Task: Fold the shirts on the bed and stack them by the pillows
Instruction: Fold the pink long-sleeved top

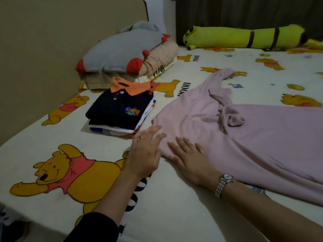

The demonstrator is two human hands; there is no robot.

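**Soft pink shirt laid out, both hands flat on its near sleeve**

The pink shirt (236, 130) lies spread across the bed (174, 215), its collar pointing toward the pillows (122, 56) and its body running off to the right. The fabric looks thin, light and limp: it sags into the sheet, wrinkles around the collar, and one sleeve is bunched at the far side. It will not hold a crease by itself, so each fold probably needs smoothing and pressing flat.

The left hand (145, 151) rests with straight, relaxed fingers at the edge of the near sleeve, fingertips on the cloth, gripping nothing. The right hand (188, 158), a watch on its wrist, lies flat and spread on the same sleeve area, pressing it down, also holding nothing.

The best places to take hold appear to be the sleeve hem and the shoulder seam, pinched between thumb and fingers, then carried across the chest.

The stack of folded shirts (120, 114), a dark polo with an orange collar on top, sits just beside the pillows, close to the pink shirt's sleeve; a careless sweep could nudge it.
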